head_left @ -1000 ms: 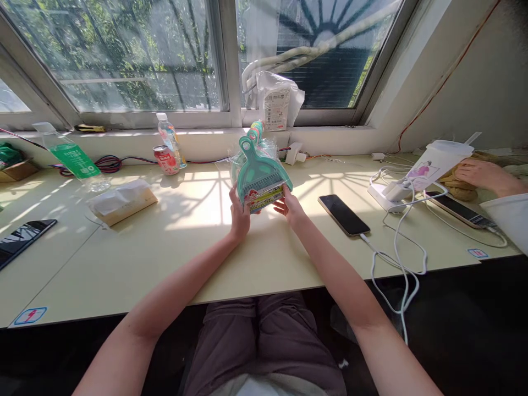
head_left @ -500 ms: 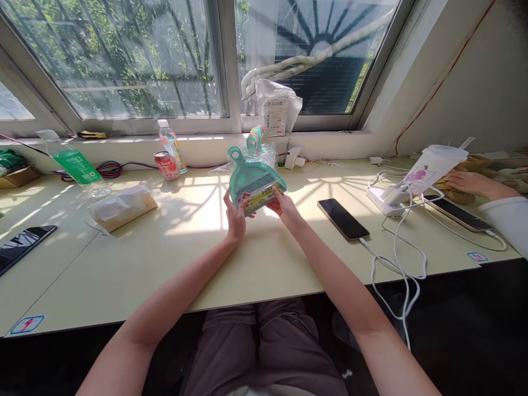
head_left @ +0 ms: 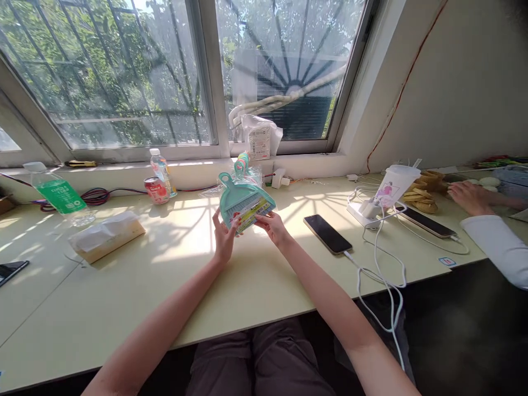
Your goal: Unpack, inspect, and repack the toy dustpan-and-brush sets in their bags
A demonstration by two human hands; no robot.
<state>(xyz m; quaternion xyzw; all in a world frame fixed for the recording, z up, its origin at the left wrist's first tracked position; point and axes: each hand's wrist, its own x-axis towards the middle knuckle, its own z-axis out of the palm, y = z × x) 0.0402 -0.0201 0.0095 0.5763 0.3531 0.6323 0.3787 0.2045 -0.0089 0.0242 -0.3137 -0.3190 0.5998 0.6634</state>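
A small teal dustpan (head_left: 236,197) with a brush (head_left: 243,204) and a yellow printed label is held up between my two hands over the table. My left hand (head_left: 225,237) grips its lower left edge, thumb on the front. My right hand (head_left: 272,226) pinches the lower right corner by the label. The dustpan tilts, its looped handle pointing up and away from me. Behind it lies a clear plastic wrapper (head_left: 254,175) with another green handle (head_left: 241,161) bound in coloured bands.
Left are a tissue pack (head_left: 108,237), a green-labelled bottle (head_left: 61,197), a can (head_left: 155,190) and a small bottle (head_left: 160,170). Right are a phone (head_left: 328,234), white cables, a power strip (head_left: 363,214) and a cup (head_left: 394,187). Another person's hand (head_left: 470,197) rests at far right.
The view has shifted right and up, so things sit lower and further left. Both hands still hold the dustpan, at nearly the same tilt. The other person's hand shows more fully.
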